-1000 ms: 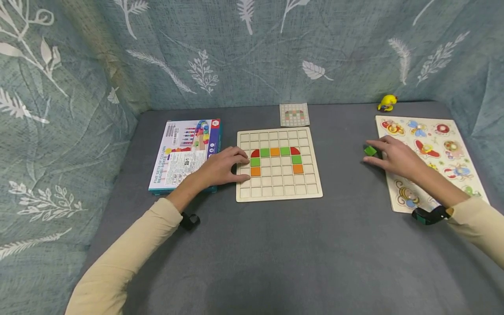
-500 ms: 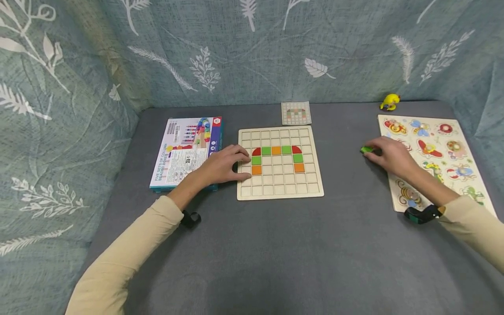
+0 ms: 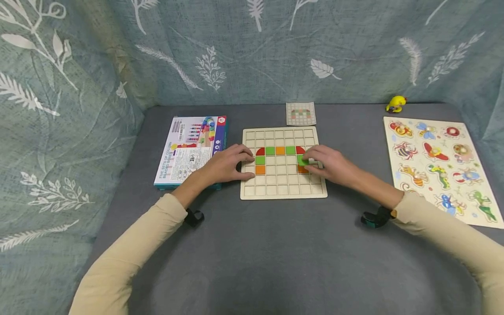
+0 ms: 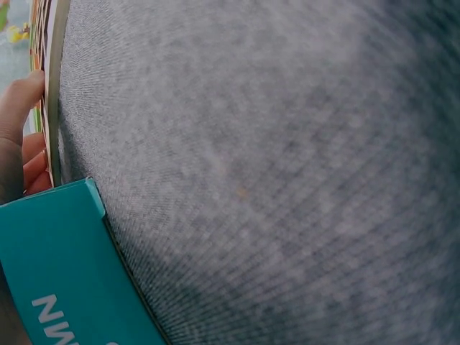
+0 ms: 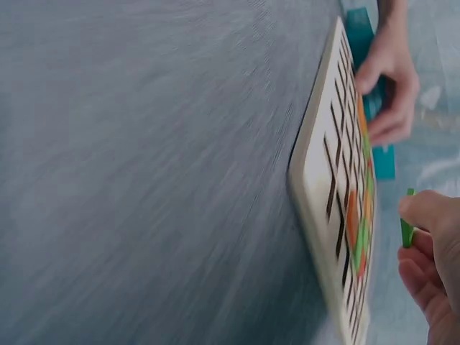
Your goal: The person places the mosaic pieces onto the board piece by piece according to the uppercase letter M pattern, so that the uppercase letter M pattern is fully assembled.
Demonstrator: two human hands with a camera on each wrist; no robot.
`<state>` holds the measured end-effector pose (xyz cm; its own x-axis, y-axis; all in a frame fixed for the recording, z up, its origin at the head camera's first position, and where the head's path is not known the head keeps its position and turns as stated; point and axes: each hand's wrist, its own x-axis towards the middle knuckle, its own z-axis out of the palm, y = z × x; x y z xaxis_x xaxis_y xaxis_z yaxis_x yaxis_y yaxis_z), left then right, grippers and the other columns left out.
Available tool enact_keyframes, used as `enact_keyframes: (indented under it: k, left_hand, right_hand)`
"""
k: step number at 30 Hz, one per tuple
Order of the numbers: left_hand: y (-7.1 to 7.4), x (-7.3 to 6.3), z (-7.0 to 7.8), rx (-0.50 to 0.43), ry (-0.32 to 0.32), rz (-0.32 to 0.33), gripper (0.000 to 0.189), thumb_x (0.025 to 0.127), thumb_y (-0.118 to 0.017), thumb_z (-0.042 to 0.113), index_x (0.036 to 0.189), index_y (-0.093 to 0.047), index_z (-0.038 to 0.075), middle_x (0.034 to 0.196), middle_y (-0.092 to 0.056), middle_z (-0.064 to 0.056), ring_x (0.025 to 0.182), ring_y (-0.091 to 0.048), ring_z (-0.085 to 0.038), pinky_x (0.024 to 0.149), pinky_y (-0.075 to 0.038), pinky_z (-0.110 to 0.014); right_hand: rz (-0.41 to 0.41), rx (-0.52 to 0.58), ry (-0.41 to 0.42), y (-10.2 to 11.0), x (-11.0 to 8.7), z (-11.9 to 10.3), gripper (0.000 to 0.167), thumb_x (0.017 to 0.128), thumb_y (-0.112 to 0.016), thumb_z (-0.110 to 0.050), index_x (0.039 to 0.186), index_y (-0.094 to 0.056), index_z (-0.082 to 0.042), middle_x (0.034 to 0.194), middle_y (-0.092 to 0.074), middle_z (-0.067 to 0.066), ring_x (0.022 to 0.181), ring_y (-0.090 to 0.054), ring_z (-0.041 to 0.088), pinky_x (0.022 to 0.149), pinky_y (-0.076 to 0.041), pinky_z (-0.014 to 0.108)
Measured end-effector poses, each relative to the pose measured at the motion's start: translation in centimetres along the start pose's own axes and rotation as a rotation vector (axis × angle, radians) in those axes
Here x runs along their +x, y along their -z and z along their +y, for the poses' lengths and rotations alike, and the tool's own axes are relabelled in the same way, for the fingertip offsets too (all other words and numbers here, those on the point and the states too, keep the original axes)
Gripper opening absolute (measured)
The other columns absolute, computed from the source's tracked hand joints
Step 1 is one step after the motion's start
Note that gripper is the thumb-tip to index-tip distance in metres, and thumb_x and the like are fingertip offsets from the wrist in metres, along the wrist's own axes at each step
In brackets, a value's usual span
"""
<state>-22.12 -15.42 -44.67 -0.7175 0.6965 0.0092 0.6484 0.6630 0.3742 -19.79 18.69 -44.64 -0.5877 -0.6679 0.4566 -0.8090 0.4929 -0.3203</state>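
Note:
A square wooden grid board (image 3: 275,190) lies on the grey table, with red, green and orange tiles forming an arch in its cells. My left hand (image 3: 226,165) rests at the board's left edge, its thumb and fingers spread with the tips on the surface. Over the arch's right leg, my right hand (image 3: 334,165) pinches a green square tile (image 5: 407,219) between thumb and fingers. In the right wrist view that tile is held on edge, above the board. It partly covers an orange tile (image 3: 302,169) in the head view.
A small pattern card (image 3: 301,114) lies behind the board. To the left is a boxed bead set (image 3: 193,153), close under the left wrist. An insect picture board (image 3: 442,170) lies at right, with a yellow toy (image 3: 396,104) behind it. A leaf-printed cloth hangs at the back.
My right hand has picked up the green tile beside the insect board and carried it left over the grid board. The left hand has stayed at the board's edge.

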Motion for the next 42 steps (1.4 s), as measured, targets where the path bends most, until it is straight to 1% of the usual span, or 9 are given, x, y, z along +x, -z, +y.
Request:
enact_keyframes:
  k: [2,4,8,13,20,25,31,42]
  left_hand:
    - [0.1,0.1,0.0,0.0,0.001,-0.001,0.049,0.084,-0.07,0.049,0.118,-0.068,0.013,0.124,-0.057,0.0,0.109,-0.054,-0.016,0.089,-0.051,-0.036]
    - [0.1,0.1,0.0,0.002,-0.002,0.0,0.049,0.084,-0.071,0.048,0.117,-0.068,0.013,0.124,-0.058,0.0,0.109,-0.055,-0.016,0.089,-0.051,-0.036]
    - [0.1,0.1,-0.1,0.012,-0.008,0.001,0.049,0.084,-0.071,0.049,0.117,-0.068,0.013,0.124,-0.058,-0.001,0.109,-0.055,-0.017,0.089,-0.052,-0.036]
    - [0.0,0.0,-0.1,0.012,-0.013,0.006,0.049,0.084,-0.071,0.049,0.117,-0.068,0.013,0.123,-0.058,-0.001,0.109,-0.055,-0.017,0.089,-0.052,-0.036]
    - [0.0,0.1,-0.2,0.001,-0.005,0.004,0.049,0.084,-0.071,0.05,0.117,-0.068,0.014,0.123,-0.058,0.0,0.11,-0.055,-0.016,0.089,-0.051,-0.036]
    - [0.0,0.2,-0.2,0.005,0.006,-0.005,0.05,0.084,-0.07,0.05,0.118,-0.068,0.014,0.123,-0.058,0.0,0.11,-0.055,-0.016,0.09,-0.051,-0.036]
    - [0.0,0.2,-0.2,0.007,0.004,-0.005,0.05,0.084,-0.07,0.051,0.118,-0.068,0.014,0.124,-0.058,0.0,0.11,-0.055,-0.016,0.09,-0.051,-0.036]
    - [-0.1,0.2,-0.3,0.007,-0.007,-0.002,0.05,0.084,-0.07,0.05,0.118,-0.068,0.013,0.123,-0.058,0.0,0.11,-0.055,-0.016,0.09,-0.051,-0.036]
  right_hand:
    - [-0.02,-0.004,0.045,-1.1,1.2,-0.2,0.022,0.078,-0.079,-0.006,0.098,-0.069,-0.004,0.098,-0.068,0.009,0.093,-0.065,0.024,0.077,-0.055,0.036]
    - [-0.054,-0.006,0.07,-2.0,2.2,-0.3,0.02,0.08,-0.077,-0.007,0.099,-0.069,-0.004,0.099,-0.068,0.009,0.094,-0.064,0.024,0.079,-0.055,0.035]
    - [-0.115,-0.012,0.065,-3.3,3.7,-0.4,0.016,0.085,-0.073,-0.009,0.1,-0.07,-0.005,0.102,-0.067,0.009,0.096,-0.063,0.024,0.083,-0.053,0.034]
    - [-0.13,-0.045,0.052,-3.9,4.7,-0.4,0.014,0.086,-0.072,-0.009,0.1,-0.07,-0.007,0.101,-0.067,0.008,0.096,-0.063,0.023,0.082,-0.054,0.033]
    - [-0.169,-0.049,0.019,-4.0,5.0,-0.3,0.014,0.087,-0.072,-0.009,0.1,-0.07,-0.005,0.102,-0.067,0.01,0.098,-0.063,0.025,0.085,-0.054,0.034]
    - [-0.181,-0.026,0.053,-3.8,5.0,-0.2,0.015,0.087,-0.071,-0.008,0.1,-0.072,-0.002,0.103,-0.067,0.013,0.096,-0.063,0.026,0.085,-0.054,0.035]
    - [-0.183,-0.015,0.1,-3.8,5.0,0.0,0.015,0.086,-0.072,-0.006,0.099,-0.073,0.0,0.102,-0.067,0.014,0.095,-0.064,0.027,0.083,-0.054,0.035]
    - [-0.175,-0.019,0.09,-4.0,4.9,0.0,0.014,0.086,-0.071,-0.006,0.098,-0.073,0.001,0.101,-0.066,0.014,0.094,-0.064,0.026,0.082,-0.054,0.035]
